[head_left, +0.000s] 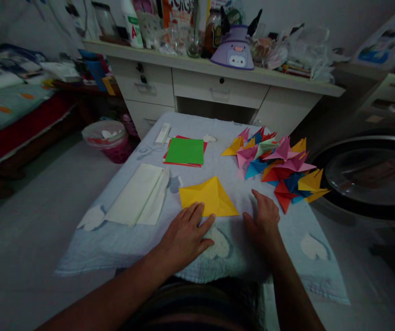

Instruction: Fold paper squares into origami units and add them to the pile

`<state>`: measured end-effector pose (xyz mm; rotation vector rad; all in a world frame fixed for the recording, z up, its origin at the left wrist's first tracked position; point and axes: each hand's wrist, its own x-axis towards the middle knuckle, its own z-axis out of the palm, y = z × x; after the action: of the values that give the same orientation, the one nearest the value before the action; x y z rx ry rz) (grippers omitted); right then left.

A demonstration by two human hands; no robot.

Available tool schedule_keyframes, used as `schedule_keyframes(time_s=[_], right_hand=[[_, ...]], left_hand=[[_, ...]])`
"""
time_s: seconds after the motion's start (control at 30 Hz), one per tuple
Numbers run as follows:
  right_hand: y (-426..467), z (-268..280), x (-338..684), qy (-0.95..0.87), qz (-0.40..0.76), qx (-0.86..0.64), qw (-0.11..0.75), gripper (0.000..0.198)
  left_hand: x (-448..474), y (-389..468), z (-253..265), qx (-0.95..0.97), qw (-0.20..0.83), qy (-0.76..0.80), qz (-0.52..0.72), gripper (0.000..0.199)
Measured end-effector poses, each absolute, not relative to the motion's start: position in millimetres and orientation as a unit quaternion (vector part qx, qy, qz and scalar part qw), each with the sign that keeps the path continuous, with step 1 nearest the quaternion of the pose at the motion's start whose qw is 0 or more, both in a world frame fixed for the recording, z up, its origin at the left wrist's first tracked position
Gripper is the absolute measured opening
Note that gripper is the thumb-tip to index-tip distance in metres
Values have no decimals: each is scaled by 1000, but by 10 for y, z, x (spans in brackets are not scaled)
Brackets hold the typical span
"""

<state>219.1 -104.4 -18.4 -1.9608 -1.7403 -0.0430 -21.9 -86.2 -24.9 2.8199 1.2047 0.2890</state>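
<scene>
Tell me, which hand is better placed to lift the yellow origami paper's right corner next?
Probably the right hand: it looks empty and is nearer that corner, while the left hand rests partly on the yellow origami paper.

Room dimly lit. Grey-looking wall (283, 13) seen at back. Long white desk (289, 106) set against wall; drawers (200, 84) closed, dark recess (214, 109) left below middle one. Bed (21, 134) placed at left, pale patterned bedding (14, 108) spread on top. Front-loading washing machine (373, 168) positioned at right, partly cropped. Pale grey floor (35, 243) exposed around cloth-covered table (96, 248).
</scene>
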Motion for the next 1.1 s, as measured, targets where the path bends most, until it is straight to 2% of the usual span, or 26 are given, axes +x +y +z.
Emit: schedule_keyframes(time_s=[0.07,0.17,0.4,0.53,0.77,1.1], right_hand=[[-1084,-131,2083,-707,40,-629,321,40],[-1145,-139,1844,-790,111,-505,331,42],[-1184,-341,1652,-779,82,-559,272,39],[-1199,-268,1625,-791,59,-571,211,40],[-1225,-132,1501,-811,7,-572,120,40],[-1227,-54,1297,-814,23,-575,74,53]], left_hand=[[-212,-862,-244,915,31,391,92,63],[-201,-864,-240,915,33,394,82,64],[-232,-845,-242,916,41,391,83,62],[-335,-827,-192,920,35,380,87,52],[-625,-848,-190,914,7,398,84,47],[-749,-925,-138,899,-22,432,59,51]])
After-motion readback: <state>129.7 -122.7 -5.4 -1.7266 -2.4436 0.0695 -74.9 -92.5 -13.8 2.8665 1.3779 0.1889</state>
